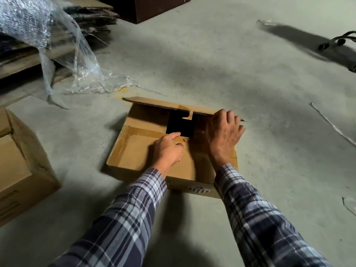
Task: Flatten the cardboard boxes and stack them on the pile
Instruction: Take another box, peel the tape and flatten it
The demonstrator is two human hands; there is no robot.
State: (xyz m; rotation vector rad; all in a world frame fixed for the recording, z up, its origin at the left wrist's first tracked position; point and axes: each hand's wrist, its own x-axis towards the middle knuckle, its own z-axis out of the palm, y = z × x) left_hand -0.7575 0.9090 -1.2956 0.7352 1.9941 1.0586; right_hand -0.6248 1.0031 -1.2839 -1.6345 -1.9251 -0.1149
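Observation:
A shallow brown cardboard box [134,149] stands on the concrete floor in front of me, its top flaps partly lifted and a dark gap showing in the middle. My left hand [168,149] rests on the near flap by that gap, fingers curled against the tape seam. My right hand [224,132] lies over the far right flap with its fingers hooked around the flap's edge. A pile of flattened cardboard [82,29] lies at the upper left, partly covered by plastic.
Crumpled clear plastic wrap [63,54] drapes off the pile onto the floor. Another upright cardboard box [21,170] stands at the left edge. A dark brown cabinet [146,6] stands at the top. Cables [339,43] and plastic strips [331,126] lie at the right.

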